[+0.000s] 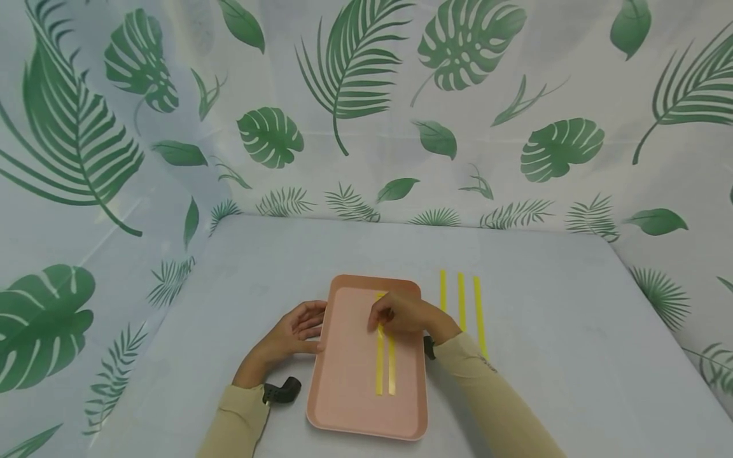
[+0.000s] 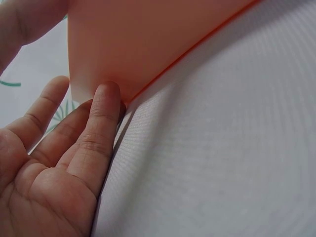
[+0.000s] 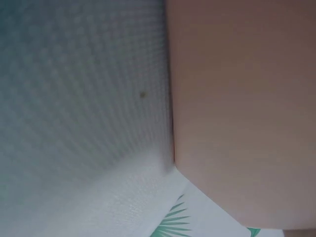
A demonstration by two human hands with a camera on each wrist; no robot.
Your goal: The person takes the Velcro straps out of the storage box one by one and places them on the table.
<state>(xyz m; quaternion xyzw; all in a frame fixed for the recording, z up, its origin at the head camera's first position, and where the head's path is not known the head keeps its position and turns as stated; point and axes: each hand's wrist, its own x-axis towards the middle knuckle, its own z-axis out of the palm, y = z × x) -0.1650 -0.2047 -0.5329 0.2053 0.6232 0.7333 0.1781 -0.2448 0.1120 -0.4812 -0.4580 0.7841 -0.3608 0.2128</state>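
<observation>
A pink tray (image 1: 343, 381) with a darker rim lies on the white table. My left hand (image 1: 294, 334) rests against its left side, fingers loosely bent and fingertips touching the outer wall; the left wrist view shows the fingers (image 2: 101, 113) at the tray's lower edge. Over the upper part of the tray, my right hand (image 1: 401, 312) has its fingers curled down and pinches a yellow strip (image 1: 379, 369). Beside that strip runs a second yellow strip (image 1: 392, 369), its upper end hidden by the hand. In the right wrist view only the tray's outer wall (image 3: 242, 108) shows, without the hand.
Three more yellow strips (image 1: 462, 299) lie side by side on the table, right of the tray, partly under the right forearm. Leaf-patterned white cloth (image 1: 366, 159) stands behind and along both sides of the table (image 1: 561, 331).
</observation>
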